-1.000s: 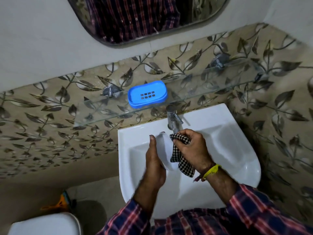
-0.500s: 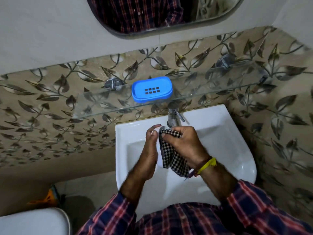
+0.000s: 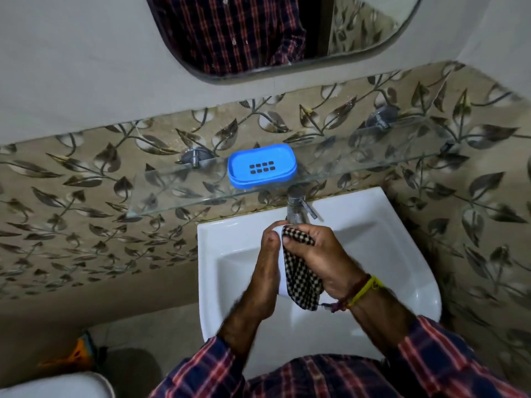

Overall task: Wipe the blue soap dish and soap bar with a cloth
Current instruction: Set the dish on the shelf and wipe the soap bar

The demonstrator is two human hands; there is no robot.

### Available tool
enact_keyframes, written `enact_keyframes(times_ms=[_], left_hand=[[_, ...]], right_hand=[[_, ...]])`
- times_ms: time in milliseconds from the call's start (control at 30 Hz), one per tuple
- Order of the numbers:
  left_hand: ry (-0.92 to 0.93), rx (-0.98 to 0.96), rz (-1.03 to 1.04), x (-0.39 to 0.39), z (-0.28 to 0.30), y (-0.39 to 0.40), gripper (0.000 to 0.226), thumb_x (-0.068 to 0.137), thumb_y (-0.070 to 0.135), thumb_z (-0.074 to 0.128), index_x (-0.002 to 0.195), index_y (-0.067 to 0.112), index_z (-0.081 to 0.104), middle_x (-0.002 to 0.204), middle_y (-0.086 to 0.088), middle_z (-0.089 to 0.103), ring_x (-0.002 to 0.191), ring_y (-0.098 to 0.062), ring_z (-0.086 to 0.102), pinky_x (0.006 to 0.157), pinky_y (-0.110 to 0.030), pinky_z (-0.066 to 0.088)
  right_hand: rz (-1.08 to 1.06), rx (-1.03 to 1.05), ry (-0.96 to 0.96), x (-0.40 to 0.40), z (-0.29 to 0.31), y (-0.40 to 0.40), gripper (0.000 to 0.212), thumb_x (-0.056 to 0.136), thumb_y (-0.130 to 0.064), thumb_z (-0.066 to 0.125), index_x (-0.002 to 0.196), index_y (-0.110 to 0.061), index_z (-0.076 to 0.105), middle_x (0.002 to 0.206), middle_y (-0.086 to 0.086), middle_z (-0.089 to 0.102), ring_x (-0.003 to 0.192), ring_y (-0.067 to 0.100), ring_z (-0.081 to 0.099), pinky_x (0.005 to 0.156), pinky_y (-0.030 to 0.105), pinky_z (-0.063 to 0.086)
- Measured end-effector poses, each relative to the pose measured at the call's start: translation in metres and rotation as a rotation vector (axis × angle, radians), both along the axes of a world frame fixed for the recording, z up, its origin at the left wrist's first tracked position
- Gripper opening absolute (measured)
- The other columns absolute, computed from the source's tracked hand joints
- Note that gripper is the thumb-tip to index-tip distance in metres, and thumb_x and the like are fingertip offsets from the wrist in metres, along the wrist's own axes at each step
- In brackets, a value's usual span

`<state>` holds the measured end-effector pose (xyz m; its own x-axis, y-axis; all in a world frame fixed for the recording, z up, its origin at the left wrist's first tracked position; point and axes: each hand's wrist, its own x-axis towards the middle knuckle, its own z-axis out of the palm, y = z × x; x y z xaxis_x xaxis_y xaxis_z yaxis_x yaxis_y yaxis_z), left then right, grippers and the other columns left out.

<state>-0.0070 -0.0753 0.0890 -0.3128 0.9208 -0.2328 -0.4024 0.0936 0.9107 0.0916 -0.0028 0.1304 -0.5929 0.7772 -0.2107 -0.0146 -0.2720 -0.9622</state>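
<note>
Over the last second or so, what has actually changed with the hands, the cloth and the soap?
The right hand has slid the checked cloth across the white soap bar: a second ago much of the bar showed, now only a sliver shows at its top edge. The left hand keeps holding the bar over the sink. Nothing was let go. The blue soap dish stays empty on the glass shelf.

glossy white ceramic sink (image 3: 402, 254); clear smooth glass shelf (image 3: 359, 173); dull brushed metal tap (image 3: 296, 205); matt blue plastic soap dish (image 3: 262, 166); woven checked cloth (image 3: 301, 274); shiny patterned wall tiles (image 3: 71, 202).
</note>
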Motion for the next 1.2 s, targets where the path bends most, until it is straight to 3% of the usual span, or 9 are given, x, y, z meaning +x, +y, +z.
enact_keyframes(times_ms=[100, 267, 400, 533, 667, 833, 967, 1067, 1200], left_hand=[[-0.041, 0.027, 0.019, -0.006, 0.009, 0.005, 0.047, 0.105, 0.05, 0.03, 0.136, 0.021, 0.051, 0.135, -0.02, 0.063, 0.124, -0.037, 0.06, 0.101, -0.048, 0.052], [-0.062, 0.007, -0.028, 0.003, 0.002, 0.001, 0.051, 0.108, 0.044, 0.025, 0.142, 0.013, 0.047, 0.134, -0.01, 0.066, 0.122, -0.021, 0.065, 0.09, -0.03, 0.056], [-0.077, -0.037, 0.016, -0.008, 0.017, 0.007, 0.059, 0.097, 0.052, 0.039, 0.141, 0.014, 0.049, 0.124, -0.016, 0.068, 0.108, -0.029, 0.068, 0.083, -0.035, 0.058], [-0.024, -0.029, -0.023, 0.005, 0.007, -0.001, 0.043, 0.104, 0.047, 0.032, 0.128, 0.022, 0.056, 0.121, -0.007, 0.071, 0.111, -0.021, 0.067, 0.091, -0.035, 0.056], [-0.036, -0.017, 0.014, -0.004, 0.012, 0.002, 0.04, 0.101, 0.05, 0.037, 0.124, 0.025, 0.059, 0.106, -0.006, 0.073, 0.096, -0.023, 0.07, 0.083, -0.036, 0.056], [0.0, -0.077, -0.025, 0.001, 0.014, 0.002, 0.04, 0.103, 0.051, 0.035, 0.126, 0.026, 0.056, 0.111, -0.01, 0.071, 0.101, -0.026, 0.068, 0.08, -0.035, 0.057], [0.021, -0.079, -0.012, -0.006, 0.014, 0.003, 0.041, 0.097, 0.056, 0.041, 0.121, 0.029, 0.061, 0.095, -0.003, 0.072, 0.086, -0.02, 0.07, 0.068, -0.031, 0.055], [-0.029, -0.116, -0.026, -0.004, 0.012, 0.003, 0.04, 0.102, 0.055, 0.036, 0.113, 0.034, 0.068, 0.093, -0.003, 0.077, 0.083, -0.019, 0.074, 0.064, -0.028, 0.058], [-0.074, -0.128, -0.039, -0.013, 0.015, 0.005, 0.039, 0.103, 0.052, 0.039, 0.113, 0.031, 0.07, 0.087, -0.001, 0.077, 0.076, -0.016, 0.074, 0.062, -0.026, 0.058]], right_hand=[[0.162, 0.123, -0.026, 0.008, 0.001, -0.002, 0.015, 0.092, 0.003, 0.062, 0.105, 0.007, 0.068, 0.094, 0.016, 0.073, 0.085, 0.02, 0.069, 0.079, 0.031, 0.057], [0.067, 0.088, 0.029, 0.004, -0.001, 0.007, 0.021, 0.092, 0.008, 0.059, 0.11, 0.003, 0.068, 0.103, 0.014, 0.072, 0.093, 0.017, 0.067, 0.086, 0.028, 0.052], [0.302, 0.251, -0.093, 0.012, -0.006, -0.004, 0.015, 0.09, 0.009, 0.061, 0.103, 0.007, 0.068, 0.095, 0.009, 0.07, 0.087, 0.011, 0.064, 0.082, 0.022, 0.052], [0.147, 0.153, 0.016, 0.012, -0.005, 0.0, 0.021, 0.092, 0.011, 0.056, 0.111, 0.01, 0.065, 0.106, 0.021, 0.069, 0.094, 0.017, 0.064, 0.087, 0.027, 0.053], [0.342, 0.266, -0.089, 0.018, -0.011, -0.009, 0.016, 0.092, 0.01, 0.058, 0.105, 0.008, 0.068, 0.096, 0.008, 0.071, 0.086, 0.005, 0.066, 0.079, 0.018, 0.051], [0.201, 0.149, 0.011, 0.018, -0.006, -0.003, 0.018, 0.093, 0.01, 0.057, 0.109, 0.016, 0.063, 0.103, 0.027, 0.069, 0.092, 0.023, 0.064, 0.086, 0.032, 0.052], [0.456, 0.284, -0.132, 0.024, -0.008, -0.009, 0.01, 0.091, 0.007, 0.061, 0.099, 0.008, 0.068, 0.095, 0.014, 0.07, 0.088, 0.017, 0.065, 0.08, 0.025, 0.053], [0.327, 0.243, -0.089, 0.023, -0.006, -0.005, 0.013, 0.091, 0.01, 0.059, 0.101, 0.011, 0.067, 0.096, 0.015, 0.072, 0.087, 0.015, 0.067, 0.081, 0.024, 0.054], [0.532, 0.435, -0.157, 0.021, 0.002, -0.01, 0.019, 0.09, 0.007, 0.063, 0.089, -0.011, 0.069, 0.082, -0.013, 0.068, 0.078, -0.007, 0.064, 0.076, 0.011, 0.047]])
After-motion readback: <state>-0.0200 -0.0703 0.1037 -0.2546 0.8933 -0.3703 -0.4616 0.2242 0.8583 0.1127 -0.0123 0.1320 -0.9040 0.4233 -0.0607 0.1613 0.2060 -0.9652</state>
